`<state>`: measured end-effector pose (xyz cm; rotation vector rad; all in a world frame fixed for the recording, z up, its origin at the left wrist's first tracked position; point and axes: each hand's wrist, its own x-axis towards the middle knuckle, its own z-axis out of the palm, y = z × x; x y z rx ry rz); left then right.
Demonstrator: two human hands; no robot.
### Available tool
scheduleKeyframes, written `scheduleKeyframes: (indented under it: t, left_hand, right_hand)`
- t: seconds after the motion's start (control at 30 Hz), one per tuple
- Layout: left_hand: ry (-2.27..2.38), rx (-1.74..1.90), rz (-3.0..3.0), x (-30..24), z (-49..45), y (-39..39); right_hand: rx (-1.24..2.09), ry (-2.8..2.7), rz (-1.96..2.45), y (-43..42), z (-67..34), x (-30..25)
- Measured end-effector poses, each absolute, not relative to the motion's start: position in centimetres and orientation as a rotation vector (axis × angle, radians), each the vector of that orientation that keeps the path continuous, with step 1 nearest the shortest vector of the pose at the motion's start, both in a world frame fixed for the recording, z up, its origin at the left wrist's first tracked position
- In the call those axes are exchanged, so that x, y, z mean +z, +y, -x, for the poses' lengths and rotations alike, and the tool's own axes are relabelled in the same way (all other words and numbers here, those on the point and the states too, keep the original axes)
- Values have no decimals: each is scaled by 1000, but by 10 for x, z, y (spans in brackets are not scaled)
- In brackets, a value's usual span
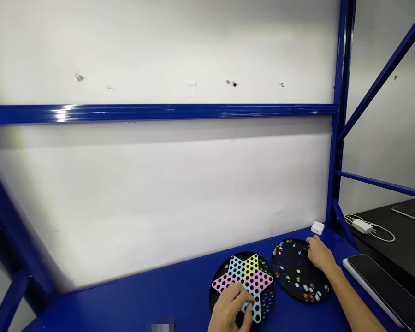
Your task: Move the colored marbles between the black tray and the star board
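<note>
A Chinese checkers board [237,265] with a star of pink, blue and yellow points lies on the blue shelf, set in a round black tray. Over its near part is my left hand [230,306], thumb and forefinger pinched close together above the lower blue point; anything between them is too small to make out. To the right lies a round black lid-like tray [292,265] with many coloured glass marbles [309,293] scattered in it. My right hand [321,254] reaches to its far right rim, fingertips drawn together and pointing down among marbles, their grip hidden.
A white charger block [317,228] stands behind the marble tray. To the right, a dark phone [383,281] rests on a white box. Blue metal posts and a crossbar [159,112] frame the shelf [141,295] before a white wall. Another charger with cable [362,226] lies on the dark table.
</note>
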<state>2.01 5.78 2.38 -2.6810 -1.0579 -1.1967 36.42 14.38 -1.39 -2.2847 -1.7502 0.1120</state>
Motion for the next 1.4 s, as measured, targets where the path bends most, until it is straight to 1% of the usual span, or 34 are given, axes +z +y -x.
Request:
scheduleKeyframes:
  t: [0.17,0.33,0.47,0.53,0.63,0.7,0.77,0.8,0.87,1.03,1.17,1.27,1.4]
  left_hand:
    - [-1094,-1228,2667,26,-21,57]
    - [-1113,-1219,2670,24,-22,57]
    - [-1118,-1216,2667,23,-21,58]
    - [-1119,-1227,2659,23,-21,58]
    - [-1103,-1229,2663,25,-21,57]
    - [-1097,-1228,2669,25,-22,57]
    - [-1102,-1225,2673,24,-22,57]
    - [-1108,-1217,2676,23,-22,58]
    - [-1116,-1202,2680,23,-22,58]
    - [-1102,-1214,2674,24,-23,57]
    - [-1099,-1239,2667,26,-24,55]
    - [-1099,-1227,2667,25,-24,56]
    - [-1095,-1214,2682,24,-24,57]
  right_hand:
    - [108,-1761,2241,144,-355,-12]
    - [196,-1720,2216,149,-362,-23]
    - [260,-1558,2098,156,-370,-30]
    - [383,-1379,1954,159,-370,-26]
    - [777,-1046,1571,160,-367,-14]
    - [982,-857,1279,159,-364,-5]
    - [1072,-744,1101,158,-362,0]
    - [1084,-721,1080,158,-361,1]
    - [1027,-785,1202,158,-361,-2]
    - [592,-1285,1791,157,-356,-19]
    - [360,-1671,2151,148,-343,-19]
    - [319,-1808,2248,142,-339,-15]
    - [430,-1807,2225,143,-344,-14]
